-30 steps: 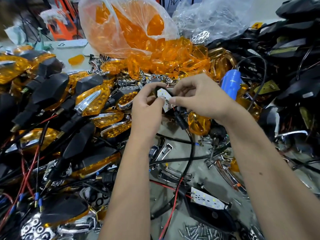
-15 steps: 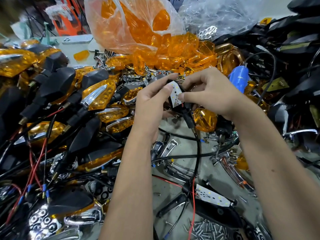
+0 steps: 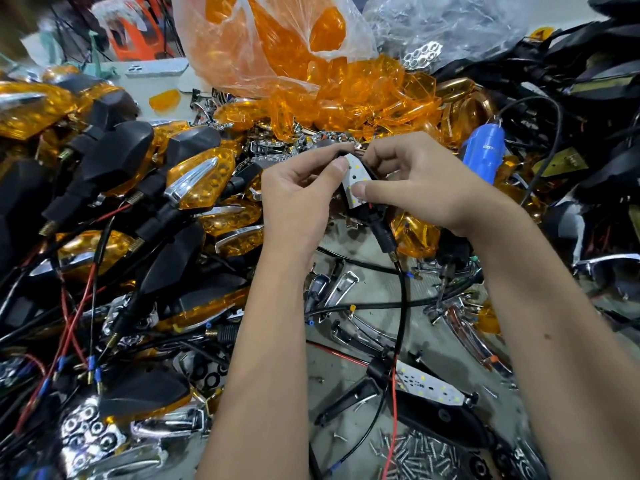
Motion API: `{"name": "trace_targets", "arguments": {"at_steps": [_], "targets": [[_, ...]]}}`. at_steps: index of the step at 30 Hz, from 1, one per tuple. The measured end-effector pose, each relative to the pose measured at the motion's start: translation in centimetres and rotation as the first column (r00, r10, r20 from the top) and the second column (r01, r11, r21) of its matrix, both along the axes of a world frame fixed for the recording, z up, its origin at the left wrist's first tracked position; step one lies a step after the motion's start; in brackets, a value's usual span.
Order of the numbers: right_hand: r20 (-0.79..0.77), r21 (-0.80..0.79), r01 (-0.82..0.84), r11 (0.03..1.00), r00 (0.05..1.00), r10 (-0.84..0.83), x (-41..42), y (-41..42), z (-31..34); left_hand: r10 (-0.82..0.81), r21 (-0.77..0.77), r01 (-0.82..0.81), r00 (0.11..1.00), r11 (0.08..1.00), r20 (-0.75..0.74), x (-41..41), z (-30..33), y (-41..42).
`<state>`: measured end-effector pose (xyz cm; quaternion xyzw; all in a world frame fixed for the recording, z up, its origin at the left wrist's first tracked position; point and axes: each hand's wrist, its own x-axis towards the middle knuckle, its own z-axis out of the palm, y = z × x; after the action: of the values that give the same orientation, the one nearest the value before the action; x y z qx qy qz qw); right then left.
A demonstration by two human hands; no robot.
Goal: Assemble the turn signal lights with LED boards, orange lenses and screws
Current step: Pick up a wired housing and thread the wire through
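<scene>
Both hands are working one unit at frame centre. Left hand (image 3: 298, 188) is pinching the white LED board (image 3: 356, 180), thumb on its upper end, fingers curled round the black housing (image 3: 372, 211) behind. Right hand (image 3: 426, 181) is gripping too, thumb pressing the board's lower end. Housing's black cable (image 3: 401, 306) is hanging toward 6 o'clock. Loose orange lenses (image 3: 363, 95) are piled at 12, screws (image 3: 412, 455) at 5, finished lights (image 3: 194, 178) at 9.

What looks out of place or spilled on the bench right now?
Loose screws lie scattered on the bench near the bottom edge, not in any container. Orange lenses have spilled from the open plastic bag into a heap. The LED board held in both hands looks intact.
</scene>
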<state>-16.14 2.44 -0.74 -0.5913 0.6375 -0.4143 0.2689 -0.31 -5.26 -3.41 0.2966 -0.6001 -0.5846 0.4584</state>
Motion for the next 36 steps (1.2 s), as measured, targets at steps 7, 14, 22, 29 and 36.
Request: {"name": "trace_targets", "arguments": {"at_steps": [7, 14, 22, 29, 36], "targets": [[0.049, -0.036, -0.023, 0.999, 0.999, 0.025, -0.5, -0.1, -0.1, -0.057, 0.008, 0.057, 0.997, 0.998, -0.046, 0.4, 0.1, -0.1], [0.079, -0.024, -0.021, 0.999, 0.997, 0.023, -0.4, 0.0, -0.1, -0.08, -0.025, 0.079, 0.996, 0.997, -0.041, 0.6, 0.2, -0.2], [0.083, -0.022, -0.015, 1.0, 0.996, 0.016, -0.7, 0.4, 0.0, -0.098, -0.027, 0.097, 0.994, 0.995, -0.042, 0.7, 0.3, -0.1], [0.046, -0.026, -0.025, 0.999, 0.999, 0.026, -0.4, 0.0, -0.3, -0.048, 0.014, 0.048, 0.999, 0.999, -0.008, 0.5, 0.4, 0.0], [0.095, -0.084, 0.14, 0.987, 0.987, -0.132, 0.2, -0.5, -0.5, -0.136, 0.041, 0.133, 0.987, 0.99, 0.082, -0.6, 0.2, 0.8]]}}
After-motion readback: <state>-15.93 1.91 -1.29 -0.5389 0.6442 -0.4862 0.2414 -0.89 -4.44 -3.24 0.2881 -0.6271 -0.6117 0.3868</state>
